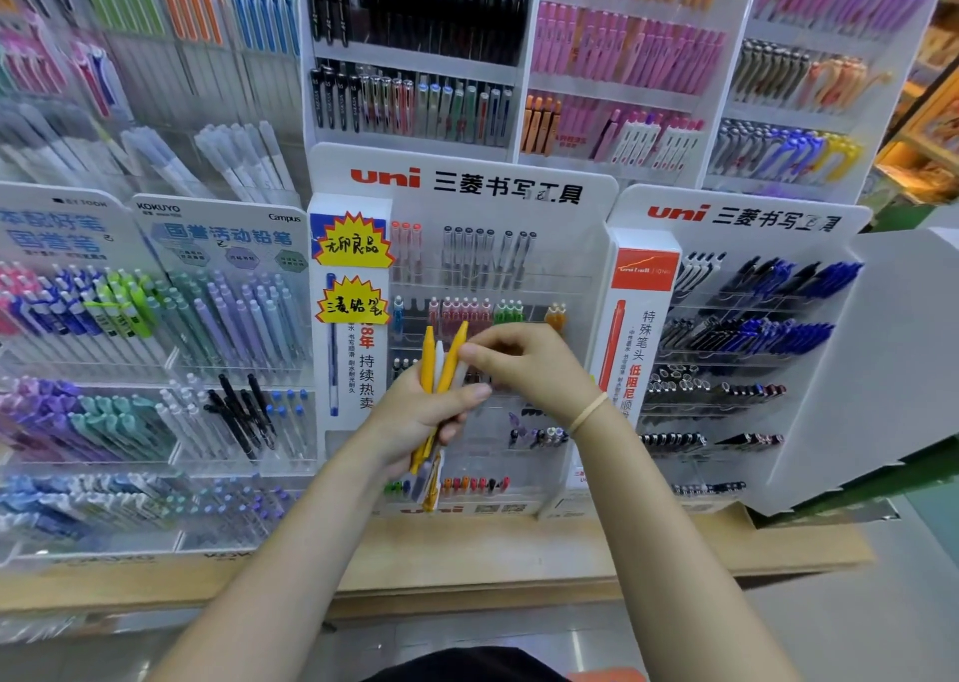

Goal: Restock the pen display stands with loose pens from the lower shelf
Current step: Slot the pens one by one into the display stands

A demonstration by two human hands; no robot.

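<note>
On the far left I see two Kokuyo display stands side by side on the wooden shelf, their tiers packed with pastel, purple, green and black pens too blurred for me to count. Just right of them, my left hand is clenched around a bundle of pens, thumb pressed across the front; I count two yellow barrels and at least one white one fanning up above the fist, with more tips poking out below that I cannot separate. The bundle is held in the air in front of the middle uni display stand, whose clear tiers are only partly filled: three red-capped pens and about eight grey ones on top, then pink, green and orange clusters beneath. My right hand, with one rubber band on its wrist, curls its fingers at the upper ends of the bundle, the grip apparently pinching the white pen, though the fingertips hide the contact. Further right stands a second uni stand, with five or six rows of black and blue pens.
</note>
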